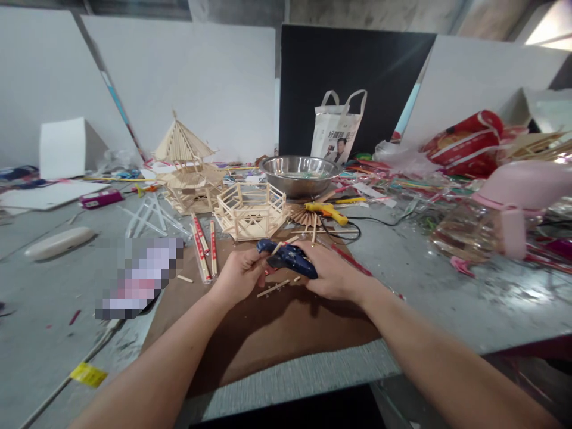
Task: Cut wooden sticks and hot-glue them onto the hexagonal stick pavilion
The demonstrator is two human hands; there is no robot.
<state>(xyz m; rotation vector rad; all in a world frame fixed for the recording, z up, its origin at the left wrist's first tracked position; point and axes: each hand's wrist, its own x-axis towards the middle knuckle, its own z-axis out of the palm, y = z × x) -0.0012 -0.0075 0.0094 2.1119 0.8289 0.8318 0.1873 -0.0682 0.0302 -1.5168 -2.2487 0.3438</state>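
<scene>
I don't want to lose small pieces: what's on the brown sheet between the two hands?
A thin wooden stick and small pale bits lie on the brown sheet. Whatever lies behind the blue tool, left hand and right hand is covered.

We are holding a hand tool (297, 263) over the board (250, 339) by the near edge of the worktop (447, 304) | stick packets (201, 253) are lying at its far-left corner | a railed model (252, 226) is standing at its far edge, a roofed model (183, 146) behind-left, a bowl (299, 183) behind-right | a bag (330, 134) is standing behind the bowl, a glue gun (328, 211) before it
</scene>
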